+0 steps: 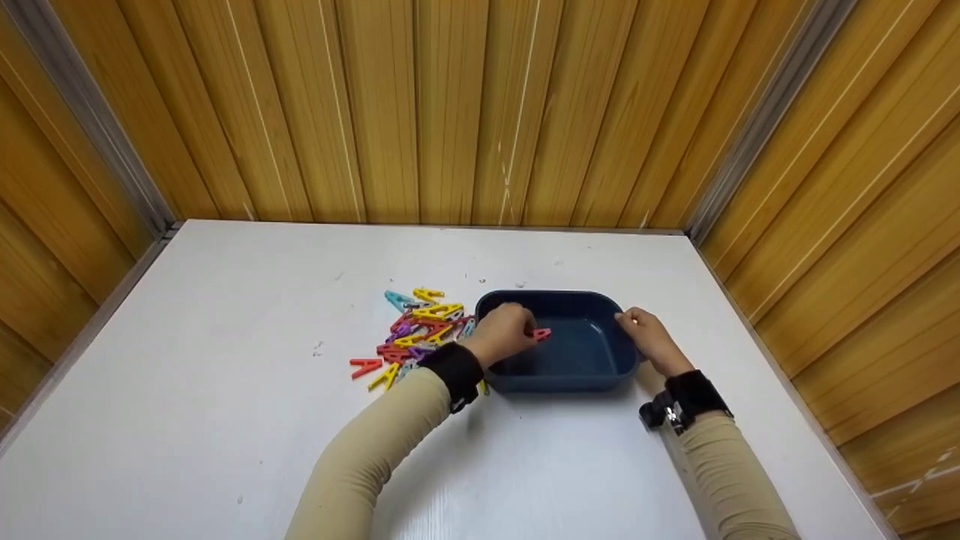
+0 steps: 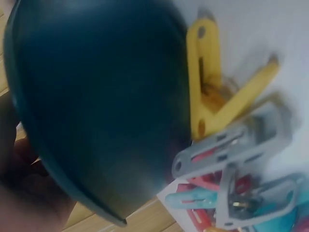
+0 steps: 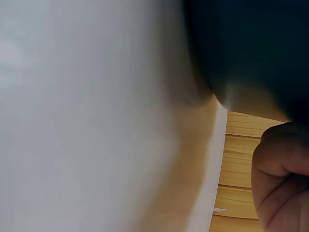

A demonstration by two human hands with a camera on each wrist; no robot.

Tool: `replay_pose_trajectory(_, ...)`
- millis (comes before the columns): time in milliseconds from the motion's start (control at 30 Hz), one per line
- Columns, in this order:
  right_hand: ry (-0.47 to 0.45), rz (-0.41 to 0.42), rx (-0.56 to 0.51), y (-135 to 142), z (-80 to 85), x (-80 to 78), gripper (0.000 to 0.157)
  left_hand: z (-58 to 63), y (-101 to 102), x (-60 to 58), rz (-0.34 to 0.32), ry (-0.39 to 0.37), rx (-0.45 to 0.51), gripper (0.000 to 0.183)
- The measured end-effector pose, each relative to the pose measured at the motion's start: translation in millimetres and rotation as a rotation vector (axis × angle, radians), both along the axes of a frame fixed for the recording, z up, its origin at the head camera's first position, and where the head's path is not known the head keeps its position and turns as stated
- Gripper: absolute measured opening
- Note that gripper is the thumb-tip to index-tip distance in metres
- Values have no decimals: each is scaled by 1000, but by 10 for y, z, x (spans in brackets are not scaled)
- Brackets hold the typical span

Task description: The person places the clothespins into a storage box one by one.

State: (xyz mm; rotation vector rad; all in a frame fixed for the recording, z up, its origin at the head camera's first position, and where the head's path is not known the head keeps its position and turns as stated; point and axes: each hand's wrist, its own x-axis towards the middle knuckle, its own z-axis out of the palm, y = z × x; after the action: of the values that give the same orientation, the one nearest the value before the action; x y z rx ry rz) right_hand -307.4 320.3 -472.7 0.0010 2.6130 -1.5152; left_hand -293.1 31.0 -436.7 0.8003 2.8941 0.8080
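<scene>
A dark blue plastic basin (image 1: 577, 384) stands on the white table, its inside bare where it shows. Over its left part my left hand (image 1: 504, 334) pinches a red clothespin (image 1: 540, 334) that sticks out from the fingertips. With curled fingers my right hand (image 1: 646, 337) grips the basin's right rim. To the left of the basin lies a loose pile of plastic clothespins (image 1: 427, 311) in red, yellow, purple, grey and light blue. In the left wrist view a yellow clothespin (image 2: 195, 82) and a grey clothespin (image 2: 231, 147) lie close against the basin's wall.
The white table (image 1: 225, 420) reaches back to a wood-patterned panel wall (image 1: 450, 112), with similar panels at both sides. Apart from the pile, a red clothespin (image 1: 366, 367) and a yellow one lie at its near left edge.
</scene>
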Motion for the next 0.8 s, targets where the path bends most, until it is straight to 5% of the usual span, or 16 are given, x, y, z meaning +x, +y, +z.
replay_pose_trajectory(367, 6, -19, 5, 0, -38, -21, 28, -169, 51, -17, 17, -59, -87, 16)
replay_pose_trajectory(800, 2, -30, -6, -1, -30, -21, 28, -209, 113, 36, 21, -59, -182, 7)
